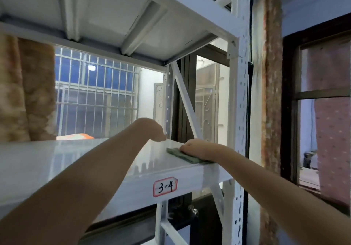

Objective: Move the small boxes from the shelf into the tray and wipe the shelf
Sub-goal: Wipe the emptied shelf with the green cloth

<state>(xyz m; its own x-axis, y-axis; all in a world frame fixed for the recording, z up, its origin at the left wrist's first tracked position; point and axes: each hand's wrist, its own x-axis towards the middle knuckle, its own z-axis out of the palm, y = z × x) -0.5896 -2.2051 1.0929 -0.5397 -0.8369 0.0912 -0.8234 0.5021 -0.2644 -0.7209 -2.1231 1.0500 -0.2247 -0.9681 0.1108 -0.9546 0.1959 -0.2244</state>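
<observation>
White metal makes up the shelf (79,155), marked by one label (165,186) that reads 3-4. One folded green cloth (183,156) is pressed flat on the shelf's right end by the right hand (199,149), fingers close together on top. The left hand (152,129) is held just above the shelf, fingers curled down; whether anything is held cannot be told. No small boxes can be seen. One orange thing (76,136) is seen behind.
</observation>
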